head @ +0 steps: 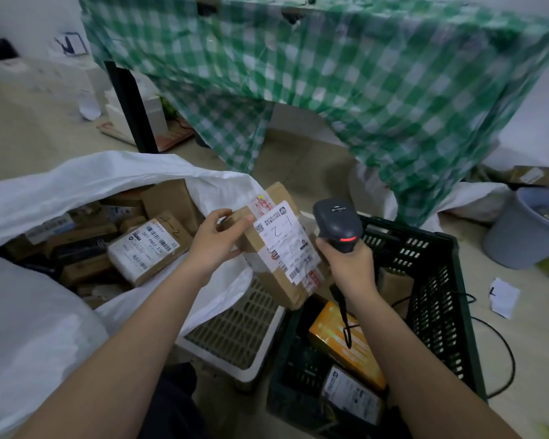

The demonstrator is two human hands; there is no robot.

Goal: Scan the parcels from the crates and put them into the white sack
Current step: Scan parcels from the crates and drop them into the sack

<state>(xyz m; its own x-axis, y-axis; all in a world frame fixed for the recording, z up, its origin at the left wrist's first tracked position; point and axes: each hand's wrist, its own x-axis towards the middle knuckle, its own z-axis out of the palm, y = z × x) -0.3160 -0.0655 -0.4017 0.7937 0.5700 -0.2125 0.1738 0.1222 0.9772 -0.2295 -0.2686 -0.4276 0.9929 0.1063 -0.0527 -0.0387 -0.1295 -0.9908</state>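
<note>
Item 1: cardboard parcel (276, 245), label up, held by my left hand (214, 240) gripping its left edge, above the white sack (76, 182) rim. My right hand (346, 264) gripped the scanner (338, 224) just beside the parcel, over the dark crate (438, 280).

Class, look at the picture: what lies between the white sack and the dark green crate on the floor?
In the head view, a white crate sits between the white sack and the dark green crate.
</note>
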